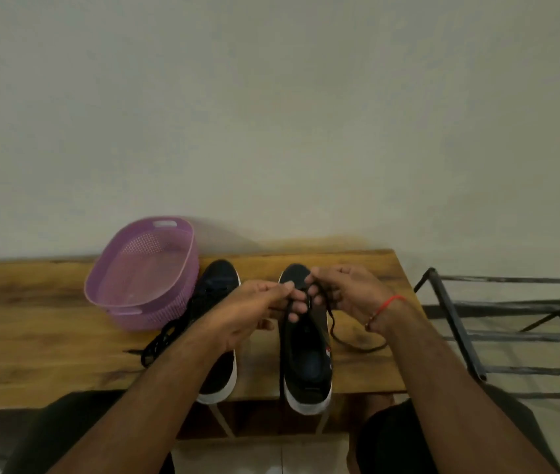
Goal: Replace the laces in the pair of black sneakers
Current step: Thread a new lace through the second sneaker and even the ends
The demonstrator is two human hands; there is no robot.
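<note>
Fingers (290,295) of the left hand (251,313) and of the right hand (347,295) pinch a thin black lace (335,328) over the right black white-soled sneaker (306,367), probably to feed it through the eyelets. Left of that shoe on the wooden table (32,336) sits its twin (218,374), partly hidden by the left forearm, with loose laces (162,340) and a lilac plastic basket (145,271) beyond it. Eyelets are too dark to make out.

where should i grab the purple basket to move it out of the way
Take the purple basket by the slot handle in its near rim, coming from the front left. Its right side sits against the left sneaker, and a handle cutout faces you there.
</note>
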